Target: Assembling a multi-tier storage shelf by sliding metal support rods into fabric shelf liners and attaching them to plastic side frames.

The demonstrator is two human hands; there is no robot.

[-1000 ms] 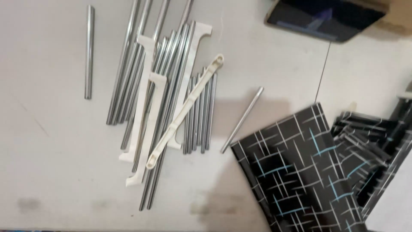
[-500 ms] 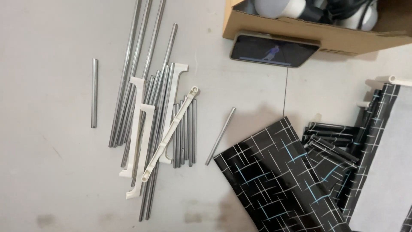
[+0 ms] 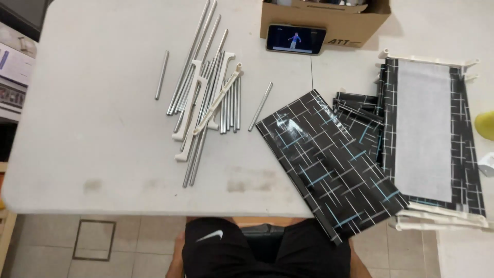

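The view has pulled back, so the whole white surface [image 3: 103,154] shows now. No hand is in the picture, so I cannot tell either grip. The shiny metal rods [image 3: 206,92] lie piled beside the black patterned fabric sheet [image 3: 329,159].

A white surface [image 3: 103,170] fills most of the view, its top lightly scuffed with faint grey smudges near the front edge. Below that edge lies a floor [image 3: 46,247] of pale beige tiles, with a square metal-framed floor hatch [image 3: 93,240] set into it, just below the surface's front left part. Left of the surface, shelves [image 3: 11,77] hold stacked boxes. Light is even and soft, with a glare on glossy areas.
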